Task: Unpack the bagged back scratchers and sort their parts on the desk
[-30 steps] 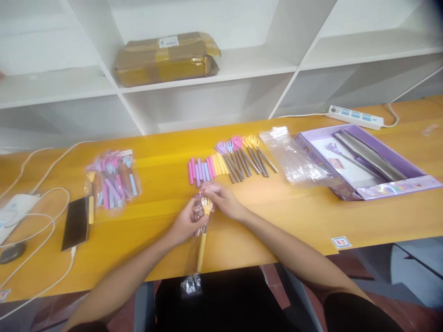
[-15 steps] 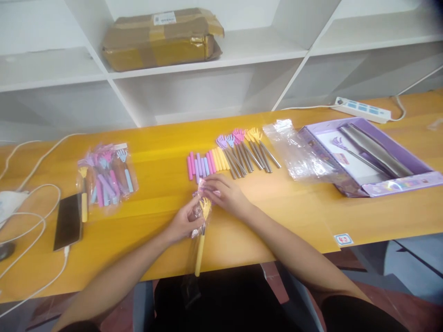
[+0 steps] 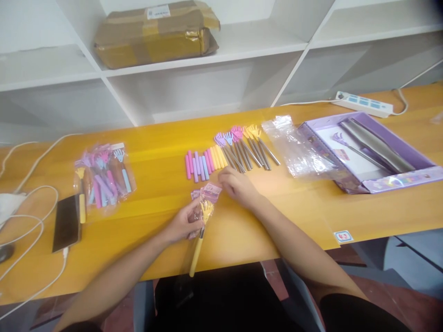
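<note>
My left hand (image 3: 184, 222) is closed on a back scratcher with a yellow claw head and a yellow handle (image 3: 196, 253). The scratcher sits in a clear plastic bag, its handle pointing toward me. A pink printed label (image 3: 211, 192) shows at the bag's top, above the claw. Just to the right of that label, and apart from it, is my right hand (image 3: 238, 185), fingers curled together; whether they pinch anything is hidden. Beyond the hands lie a row of pink, purple, blue and yellow handle sleeves (image 3: 204, 165) and several metal-rod scratchers with coloured claws (image 3: 247, 150).
Bagged scratchers (image 3: 104, 177) lie at left beside a phone (image 3: 65, 226) on a white cable. At right are empty clear bags (image 3: 294, 147) and a purple box (image 3: 356, 184) with a scratcher inside. A power strip (image 3: 363, 104) lies behind; a taped carton (image 3: 155, 37) is shelved above.
My right hand has moved away from the bag's top to the right, uncovering the pink label. The left hand keeps its hold, and the handle's end has swung slightly left.
</note>
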`<act>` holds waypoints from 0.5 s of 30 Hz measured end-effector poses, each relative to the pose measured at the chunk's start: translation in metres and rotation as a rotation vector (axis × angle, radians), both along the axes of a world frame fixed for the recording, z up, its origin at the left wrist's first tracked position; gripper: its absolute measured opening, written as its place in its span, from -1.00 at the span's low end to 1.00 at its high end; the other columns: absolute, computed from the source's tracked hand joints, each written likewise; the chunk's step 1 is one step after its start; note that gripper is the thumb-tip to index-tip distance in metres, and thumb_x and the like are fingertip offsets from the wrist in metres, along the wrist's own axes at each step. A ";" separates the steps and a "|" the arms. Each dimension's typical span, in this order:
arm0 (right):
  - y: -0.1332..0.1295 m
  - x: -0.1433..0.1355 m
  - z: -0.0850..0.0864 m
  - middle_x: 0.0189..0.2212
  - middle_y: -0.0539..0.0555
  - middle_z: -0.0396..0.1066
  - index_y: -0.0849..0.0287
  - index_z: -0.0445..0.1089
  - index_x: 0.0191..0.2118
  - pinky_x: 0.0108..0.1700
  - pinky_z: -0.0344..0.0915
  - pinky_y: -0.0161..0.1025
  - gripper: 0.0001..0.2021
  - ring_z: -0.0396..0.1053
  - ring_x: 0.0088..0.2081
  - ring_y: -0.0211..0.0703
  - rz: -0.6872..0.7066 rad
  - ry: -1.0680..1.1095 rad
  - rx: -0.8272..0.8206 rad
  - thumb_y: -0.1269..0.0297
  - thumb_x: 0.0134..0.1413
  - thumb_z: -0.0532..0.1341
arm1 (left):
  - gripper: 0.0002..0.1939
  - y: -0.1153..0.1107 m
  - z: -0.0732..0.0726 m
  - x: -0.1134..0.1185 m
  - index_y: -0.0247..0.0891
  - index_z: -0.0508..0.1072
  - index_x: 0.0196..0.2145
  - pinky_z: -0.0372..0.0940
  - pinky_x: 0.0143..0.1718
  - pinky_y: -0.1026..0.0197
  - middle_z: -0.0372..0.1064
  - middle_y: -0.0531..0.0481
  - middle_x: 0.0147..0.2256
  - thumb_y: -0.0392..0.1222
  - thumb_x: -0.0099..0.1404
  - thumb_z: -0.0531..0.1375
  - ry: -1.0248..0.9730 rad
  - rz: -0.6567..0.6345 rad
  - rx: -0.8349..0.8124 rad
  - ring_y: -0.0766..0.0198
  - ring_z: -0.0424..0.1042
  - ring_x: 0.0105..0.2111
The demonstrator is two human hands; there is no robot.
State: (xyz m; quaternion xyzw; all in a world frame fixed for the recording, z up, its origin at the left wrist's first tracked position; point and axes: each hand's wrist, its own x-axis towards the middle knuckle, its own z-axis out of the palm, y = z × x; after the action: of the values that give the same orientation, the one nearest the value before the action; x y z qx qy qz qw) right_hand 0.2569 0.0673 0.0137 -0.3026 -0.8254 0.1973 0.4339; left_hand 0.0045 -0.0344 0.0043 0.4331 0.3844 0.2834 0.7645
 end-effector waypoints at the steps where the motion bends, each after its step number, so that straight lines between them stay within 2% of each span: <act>1: 0.001 0.002 0.003 -0.17 0.14 0.50 0.06 0.47 -0.12 -0.12 0.51 -0.15 -0.74 0.52 -0.12 -0.10 0.055 -0.010 0.003 0.34 0.56 0.03 | 0.20 0.000 0.000 0.000 -0.20 -0.13 0.62 0.04 -0.72 0.44 0.39 0.17 -0.47 0.05 0.31 0.48 -0.006 -0.006 0.002 0.51 0.18 -0.74; 4: -0.001 0.003 0.015 -0.06 0.17 0.50 0.03 0.51 -0.03 0.03 0.50 -0.01 -0.70 0.51 -0.01 -0.03 0.152 0.028 -0.094 0.29 0.59 0.00 | 0.18 0.000 0.001 -0.001 -0.17 -0.13 0.62 0.04 -0.71 0.43 0.43 0.13 -0.44 0.03 0.32 0.47 -0.016 -0.021 0.002 0.52 0.18 -0.74; 8: -0.006 -0.002 0.023 -0.04 0.15 0.47 0.03 0.52 -0.03 0.08 0.50 0.05 -0.83 0.48 0.02 0.02 0.186 0.083 -0.291 0.11 0.51 0.22 | 0.16 -0.001 -0.001 -0.003 -0.16 -0.10 0.62 0.04 -0.70 0.42 0.42 0.13 -0.45 0.02 0.32 0.47 -0.004 -0.013 0.003 0.50 0.19 -0.74; 11: -0.003 -0.003 0.022 -0.08 0.15 0.42 0.07 0.51 -0.15 0.11 0.47 0.05 -0.77 0.45 -0.01 0.01 0.124 0.125 -0.354 0.04 0.48 0.26 | 0.17 -0.002 -0.002 -0.003 -0.20 -0.12 0.62 0.05 -0.70 0.42 0.36 0.18 -0.49 0.00 0.32 0.47 0.006 -0.011 -0.001 0.48 0.19 -0.73; 15: 0.005 0.005 0.020 -0.09 0.14 0.35 0.08 0.47 -0.22 0.20 0.40 0.09 -0.69 0.41 0.01 0.01 0.000 0.199 -0.341 -0.01 0.51 0.21 | 0.19 -0.004 -0.003 -0.002 -0.25 -0.18 0.62 0.05 -0.70 0.44 0.27 0.25 -0.57 -0.01 0.33 0.46 0.025 -0.030 -0.016 0.46 0.20 -0.73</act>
State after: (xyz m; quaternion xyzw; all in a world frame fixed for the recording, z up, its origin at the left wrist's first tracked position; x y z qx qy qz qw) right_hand 0.2623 0.0723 0.0340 -0.3506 -0.7330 0.3632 0.4560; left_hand 0.0028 -0.0383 0.0012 0.4362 0.3897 0.2635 0.7671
